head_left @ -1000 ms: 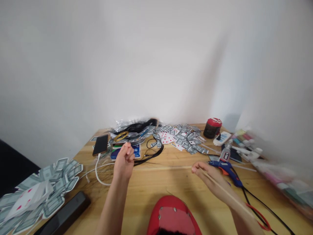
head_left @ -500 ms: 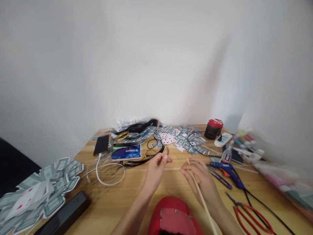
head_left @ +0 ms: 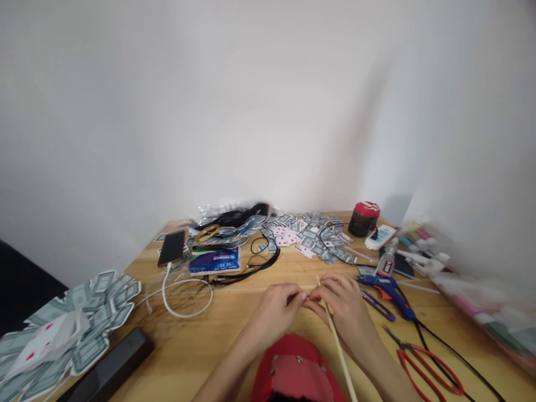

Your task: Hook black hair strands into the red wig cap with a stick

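My right hand is closed with a long pale wooden stick running through its fingers; the stick slants down toward the bottom edge. Its thumb and forefinger meet the fingertips of my left hand. My left hand is pinched, and whatever lies between the fingertips is too small to make out. Below both hands sits a rounded red thing with a lighter red panel and small metal bits. To the right of my right hand are a purple-handled snipper and red-handled pliers.
On the wooden table lie a phone with a white cable, a blue packet, scattered playing cards, a fanned card piece, a black case, a blue glue gun, a glue bottle and a red-lidded jar.
My hands have come together: the left moved right and down a little, and its fingertips now touch the right hand's. The stick is still in my right hand.
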`<state>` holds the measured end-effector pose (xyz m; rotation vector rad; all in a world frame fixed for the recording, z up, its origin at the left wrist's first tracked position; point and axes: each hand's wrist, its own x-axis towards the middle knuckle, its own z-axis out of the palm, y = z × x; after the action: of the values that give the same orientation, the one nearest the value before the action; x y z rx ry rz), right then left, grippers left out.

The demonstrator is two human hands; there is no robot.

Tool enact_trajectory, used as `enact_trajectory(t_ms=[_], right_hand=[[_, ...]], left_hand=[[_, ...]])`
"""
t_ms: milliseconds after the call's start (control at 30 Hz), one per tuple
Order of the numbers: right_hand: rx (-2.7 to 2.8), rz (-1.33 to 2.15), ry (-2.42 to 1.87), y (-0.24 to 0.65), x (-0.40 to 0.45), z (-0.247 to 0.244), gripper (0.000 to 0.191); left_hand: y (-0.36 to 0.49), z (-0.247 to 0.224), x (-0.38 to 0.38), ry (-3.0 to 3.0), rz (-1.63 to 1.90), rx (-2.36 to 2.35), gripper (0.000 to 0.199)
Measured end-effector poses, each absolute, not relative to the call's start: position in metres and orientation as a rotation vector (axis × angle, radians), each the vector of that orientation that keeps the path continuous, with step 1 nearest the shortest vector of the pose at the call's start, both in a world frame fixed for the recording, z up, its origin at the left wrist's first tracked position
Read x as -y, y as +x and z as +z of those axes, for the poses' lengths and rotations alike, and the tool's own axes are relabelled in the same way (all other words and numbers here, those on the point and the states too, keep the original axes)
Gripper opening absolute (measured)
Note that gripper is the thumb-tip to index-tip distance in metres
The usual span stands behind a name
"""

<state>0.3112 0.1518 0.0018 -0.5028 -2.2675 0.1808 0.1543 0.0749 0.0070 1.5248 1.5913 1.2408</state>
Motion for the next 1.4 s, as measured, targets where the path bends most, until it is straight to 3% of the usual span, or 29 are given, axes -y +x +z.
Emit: enact_trajectory(t_ms=[233, 567, 800, 967, 1167, 1400], right_hand=[[2.258, 0.336, -0.524, 0.315, -0.154, 0.007, 0.036], [2.041, 0.207, -0.579, 0.325, -0.162, 0.006, 0.029], [2.265, 0.486, -0.517, 0.305, -0.150, -0.004, 0.022], [2.279, 0.632, -0.511, 0.317, -0.151, 0.012, 0.025], [2.033, 1.149, -0.784, 0.326, -0.156, 0.019, 0.028], [1.927, 1.102, -0.923, 0.327, -0.164, 0.017, 0.038]], left_hand=[[0.137, 0.018, -0.067, 1.621, 1.097, -1.460, 0.035], [0.142, 0.024, -0.069, 1.525, 1.315, -1.539, 0.030], [0.144, 0.016, -0.069, 1.436, 1.263, -1.431, 0.034], [0.139, 0.022, -0.069, 1.285, 1.238, -1.278, 0.052], [0.133, 0.030, -0.067, 1.071, 1.258, -1.211, 0.055], [0.120, 0.032, -0.068, 1.006, 1.382, -1.316, 0.057]])
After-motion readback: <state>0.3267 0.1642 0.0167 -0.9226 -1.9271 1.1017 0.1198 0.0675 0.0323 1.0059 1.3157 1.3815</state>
